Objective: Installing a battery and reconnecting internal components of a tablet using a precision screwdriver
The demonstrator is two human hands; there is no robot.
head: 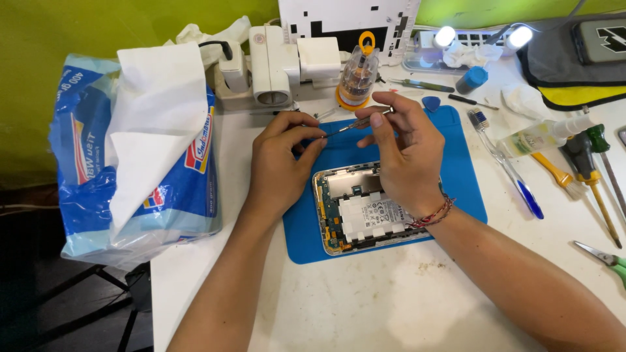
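Nearest the wearer, a white table (365, 306), scuffed and bare at its front edge, with both forearms crossing it. On it, a blue work mat (466, 176); lying on the mat, an opened tablet (365, 212) with its back cover off, white battery and circuit board exposed, long axis running roughly left to right with a slight upward tilt to the right. The right hand (407, 156), a red cord bracelet at the wrist, hangs over the tablet's right portion and hides that end. The left hand (280, 160) sits just left of the tablet's upper corner, over the mat's edge. Between the two hands, above the tablet's far edge, a slim precision screwdriver (352, 124): right thumb and fingers pinched closed on its handle end, left thumb and forefinger pinched on its tip end. Its long axis lies nearly level, handle up and to the right, tip down and to the left. Left of the mat, a blue and white plastic pack of tissues (130, 163) with one sheet standing up. Right of the mat, a toothbrush (505, 163), a small spray bottle (541, 133), yellow-handled screwdrivers (596, 189) and green-handled scissors (606, 257). Farther back, a screwdriver bit holder (357, 75), a white power strip with plugs (274, 72), tweezers (427, 85) and two lit lamps (482, 36).
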